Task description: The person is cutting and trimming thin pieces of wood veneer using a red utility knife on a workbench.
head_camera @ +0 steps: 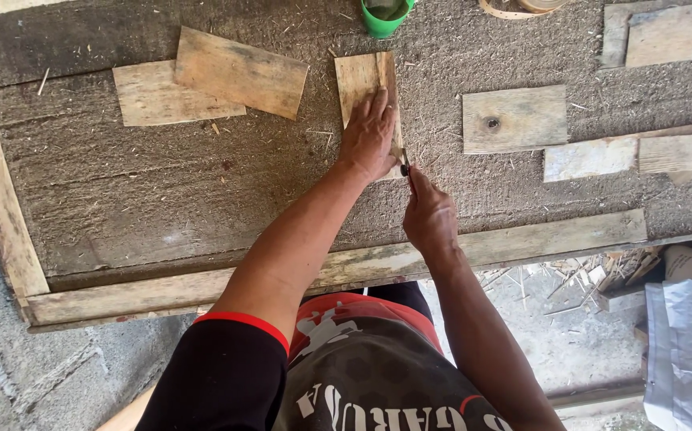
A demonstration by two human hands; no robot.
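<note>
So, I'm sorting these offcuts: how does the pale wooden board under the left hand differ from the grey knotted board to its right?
The pale wooden board lies lengthwise away from the person, pinned by the left hand; the grey knotted board lies crosswise, untouched. The pale one shows no knot; the grey one has a dark knot. The right hand holds a small dark tool at the pale board's edge. Both are flat rectangles on the sawdust-covered workbench.
</note>
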